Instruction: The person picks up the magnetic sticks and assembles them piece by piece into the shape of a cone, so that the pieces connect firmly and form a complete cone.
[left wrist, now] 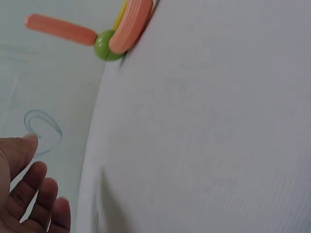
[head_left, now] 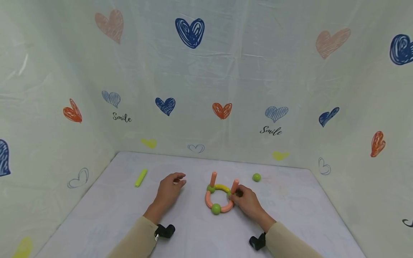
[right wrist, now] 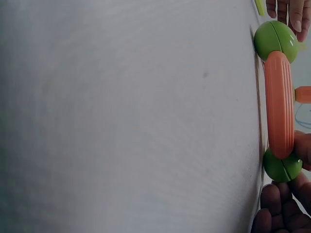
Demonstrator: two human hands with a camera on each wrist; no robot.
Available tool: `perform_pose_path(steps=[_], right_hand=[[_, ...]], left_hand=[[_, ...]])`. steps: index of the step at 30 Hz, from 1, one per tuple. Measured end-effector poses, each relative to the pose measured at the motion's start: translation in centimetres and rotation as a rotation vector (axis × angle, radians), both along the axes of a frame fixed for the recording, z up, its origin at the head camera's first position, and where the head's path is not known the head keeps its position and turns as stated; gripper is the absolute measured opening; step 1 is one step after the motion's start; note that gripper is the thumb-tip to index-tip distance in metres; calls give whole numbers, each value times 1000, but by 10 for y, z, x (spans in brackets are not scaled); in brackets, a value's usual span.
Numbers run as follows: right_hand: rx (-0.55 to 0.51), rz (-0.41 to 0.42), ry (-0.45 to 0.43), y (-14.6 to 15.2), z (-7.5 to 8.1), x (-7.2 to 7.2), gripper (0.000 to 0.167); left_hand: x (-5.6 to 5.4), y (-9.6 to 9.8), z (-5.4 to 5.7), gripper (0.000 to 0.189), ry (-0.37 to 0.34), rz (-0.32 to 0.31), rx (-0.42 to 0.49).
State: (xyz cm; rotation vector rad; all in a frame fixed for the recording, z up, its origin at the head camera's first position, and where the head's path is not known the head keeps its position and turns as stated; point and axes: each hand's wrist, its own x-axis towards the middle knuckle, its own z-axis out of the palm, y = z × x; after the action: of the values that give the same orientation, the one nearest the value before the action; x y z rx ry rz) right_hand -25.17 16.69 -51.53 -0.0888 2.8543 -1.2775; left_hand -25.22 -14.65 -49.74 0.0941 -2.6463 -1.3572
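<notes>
Three curved rods, two orange and one yellow, join with green balls into a ring lying on the white table. Nearest me is a green ball; another green ball sits at the back left. Straight orange rods stand up from the back-left ball and the right-hand ball. My right hand pinches the right-hand green ball between thumb and fingers, at the foot of its upright orange rod. Left of the ring, my left hand hovers with loosely bent fingers, holding nothing.
A straight yellow-green rod lies at the table's left. Behind my right hand rests a loose green ball. White sheeting printed with hearts rises at the back and both sides of the table.
</notes>
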Motion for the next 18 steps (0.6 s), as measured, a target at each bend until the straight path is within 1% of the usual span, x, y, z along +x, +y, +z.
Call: perform_pose_path(steps=[6, 10, 14, 18], right_hand=[[-14, 0, -8, 1, 0, 2, 22], [-26, 3, -17, 0, 0, 3, 23], [-22, 7, -20, 0, 0, 3, 25], [-26, 6, -20, 1, 0, 3, 25]], left_hand=[[-6, -46, 10, 33, 23, 30, -19], [-5, -74, 16, 37, 24, 68, -40], [-4, -101, 15, 40, 19, 102, -73], [-3, -126, 11, 42, 18, 125, -83]])
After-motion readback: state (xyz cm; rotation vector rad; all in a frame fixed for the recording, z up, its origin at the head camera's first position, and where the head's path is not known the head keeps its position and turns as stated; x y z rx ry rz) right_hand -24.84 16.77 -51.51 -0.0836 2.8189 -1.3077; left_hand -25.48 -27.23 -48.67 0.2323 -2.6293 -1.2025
